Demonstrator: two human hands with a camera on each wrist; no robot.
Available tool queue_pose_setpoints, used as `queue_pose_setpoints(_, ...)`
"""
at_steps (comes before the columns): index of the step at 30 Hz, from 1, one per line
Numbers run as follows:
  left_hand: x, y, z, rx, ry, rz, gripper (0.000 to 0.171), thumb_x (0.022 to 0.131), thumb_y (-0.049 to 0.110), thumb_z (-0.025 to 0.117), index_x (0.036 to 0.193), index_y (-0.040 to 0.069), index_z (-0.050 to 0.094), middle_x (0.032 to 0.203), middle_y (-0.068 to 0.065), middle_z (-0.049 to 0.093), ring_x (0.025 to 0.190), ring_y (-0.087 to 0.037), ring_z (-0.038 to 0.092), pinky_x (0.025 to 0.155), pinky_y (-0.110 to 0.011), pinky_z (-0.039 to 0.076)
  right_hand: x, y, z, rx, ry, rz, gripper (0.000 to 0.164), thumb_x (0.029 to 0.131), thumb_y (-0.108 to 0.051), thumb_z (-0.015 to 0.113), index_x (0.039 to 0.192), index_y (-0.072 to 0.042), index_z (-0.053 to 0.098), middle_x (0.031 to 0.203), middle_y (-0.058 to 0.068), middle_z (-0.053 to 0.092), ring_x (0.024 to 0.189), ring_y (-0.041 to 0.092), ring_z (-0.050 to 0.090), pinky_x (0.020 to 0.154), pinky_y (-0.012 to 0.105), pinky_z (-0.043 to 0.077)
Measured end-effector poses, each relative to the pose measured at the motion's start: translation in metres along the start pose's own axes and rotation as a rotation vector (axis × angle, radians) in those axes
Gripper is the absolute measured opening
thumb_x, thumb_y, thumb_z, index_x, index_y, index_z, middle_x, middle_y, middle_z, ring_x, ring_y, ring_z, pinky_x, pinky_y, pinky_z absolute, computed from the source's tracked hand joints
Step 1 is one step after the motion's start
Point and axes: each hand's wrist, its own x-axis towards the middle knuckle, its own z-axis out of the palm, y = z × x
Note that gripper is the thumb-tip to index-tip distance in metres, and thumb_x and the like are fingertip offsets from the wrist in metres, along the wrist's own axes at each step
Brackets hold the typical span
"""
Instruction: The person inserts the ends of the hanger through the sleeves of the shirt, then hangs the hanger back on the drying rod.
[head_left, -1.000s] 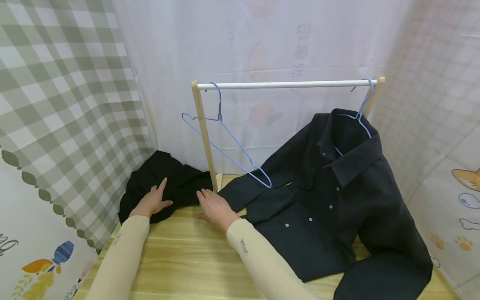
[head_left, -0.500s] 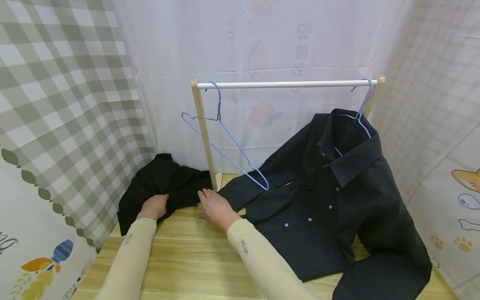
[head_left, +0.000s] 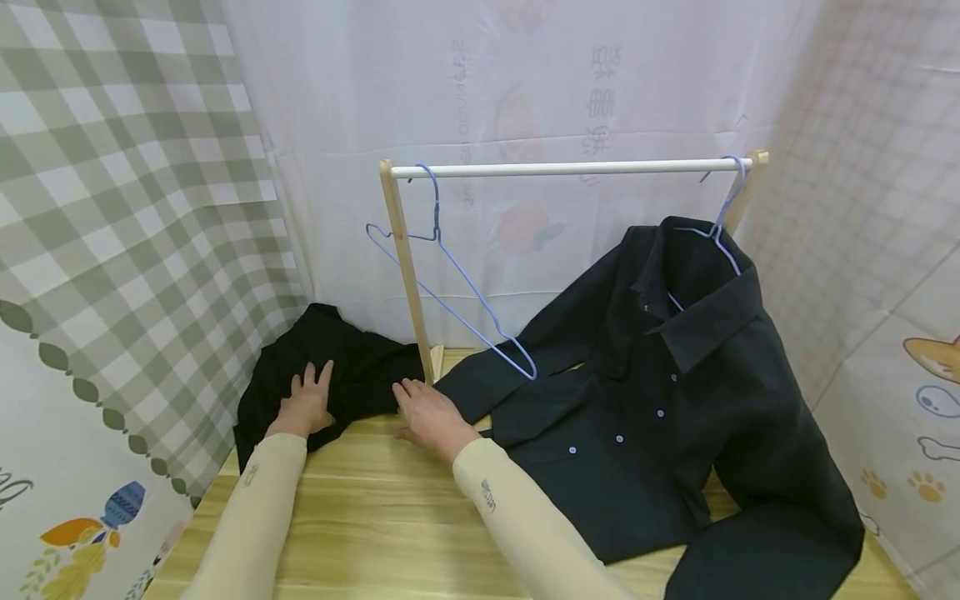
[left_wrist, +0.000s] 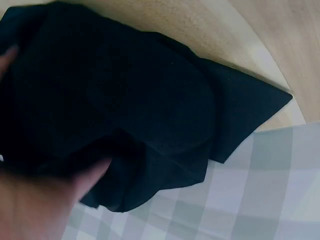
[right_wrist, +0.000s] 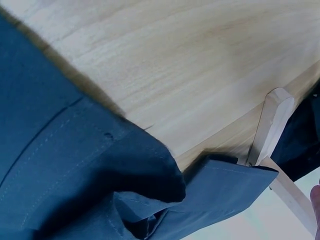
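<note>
In the head view my left hand (head_left: pixel 303 404) lies with spread fingers over a crumpled black garment (head_left: pixel 360 367) at the back left; its exact kind is hidden by the folds. The left wrist view shows blurred fingers over the same black cloth (left_wrist: pixel 130 95). My right hand (head_left: pixel 433 417) is at the foot of the rack's left post (head_left: pixel 408 275), fingers extended; contact there is hard to tell. Beside it, a black button-up shirt (head_left: pixel 637 417) hangs from a blue hanger (head_left: pixel 727 217) at the rack's right end, its hem and sleeves on the table.
A bare blue wire hanger (head_left: pixel 480 296) hangs at the left end of the white rail (head_left: pixel 562 169). The wooden table (head_left: pixel 375 517) stretches in front. Checked cloth (head_left: pixel 150 167) bounds the left side, and printed white curtains (head_left: pixel 525 83) close off the back and right.
My left hand first lay on the black garment, then drew toward me with curled fingers, and now its fingers are spread on the cloth again. The right hand has barely moved.
</note>
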Motion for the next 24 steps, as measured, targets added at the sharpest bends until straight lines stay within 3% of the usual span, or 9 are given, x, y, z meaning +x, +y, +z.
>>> queue_pose_setpoints(3, -0.002, -0.001, 0.002, 0.003, -0.104, 0.015, 0.077, 0.09, 0.001, 0.066, 0.153, -0.007, 0.022, 0.148, -0.039, 0.027, 0.13, -0.057, 0.034, 0.099, -0.064, 0.038, 0.001, -0.001, -0.001, -0.012, -0.008, -0.005, 0.08, 0.091, -0.051, 0.067, 0.153, -0.011, 0.036, 0.152, 0.01, 0.042, 0.139, 0.023, 0.04, 0.112, 0.028, 0.031)
queue_pose_setpoints(5, -0.004, -0.002, 0.005, 0.032, -0.117, 0.042, 0.064, 0.091, -0.001, 0.063, 0.148, -0.01, 0.034, 0.142, -0.038, 0.038, 0.125, -0.054, 0.043, 0.1, -0.058, 0.041, 0.003, -0.003, -0.002, -0.015, -0.007, -0.01, 0.08, 0.091, -0.051, 0.067, 0.153, -0.012, 0.036, 0.152, 0.01, 0.041, 0.14, 0.023, 0.04, 0.112, 0.028, 0.031)
queue_pose_setpoints(11, -0.01, -0.008, 0.012, 0.065, -0.041, 0.108, 0.045, 0.089, -0.007, 0.062, 0.133, -0.009, 0.055, 0.134, -0.032, 0.05, 0.12, -0.05, 0.05, 0.098, -0.057, 0.043, 0.006, -0.006, -0.002, 0.006, -0.012, -0.002, 0.081, 0.09, -0.051, 0.068, 0.154, -0.013, 0.035, 0.154, 0.009, 0.04, 0.141, 0.023, 0.038, 0.113, 0.029, 0.031)
queue_pose_setpoints(18, -0.028, -0.014, 0.019, 0.085, 0.053, 0.307, 0.036, 0.077, -0.013, 0.062, 0.112, -0.005, 0.07, 0.119, -0.024, 0.063, 0.105, -0.045, 0.06, 0.086, -0.054, 0.05, 0.009, -0.015, 0.0, 0.015, -0.015, 0.005, 0.087, 0.088, -0.051, 0.072, 0.156, -0.015, 0.032, 0.158, 0.008, 0.032, 0.143, 0.023, 0.033, 0.11, 0.035, 0.036)
queue_pose_setpoints(24, -0.045, -0.017, 0.026, -0.031, 0.064, 0.388, 0.043, 0.068, -0.021, 0.056, 0.102, -0.002, 0.076, 0.114, -0.021, 0.068, 0.103, -0.044, 0.064, 0.085, -0.053, 0.052, 0.01, -0.027, 0.002, -0.064, -0.081, -0.048, 0.108, 0.08, -0.065, 0.07, 0.161, -0.023, 0.013, 0.164, 0.003, 0.017, 0.149, 0.02, 0.02, 0.117, 0.034, 0.021)
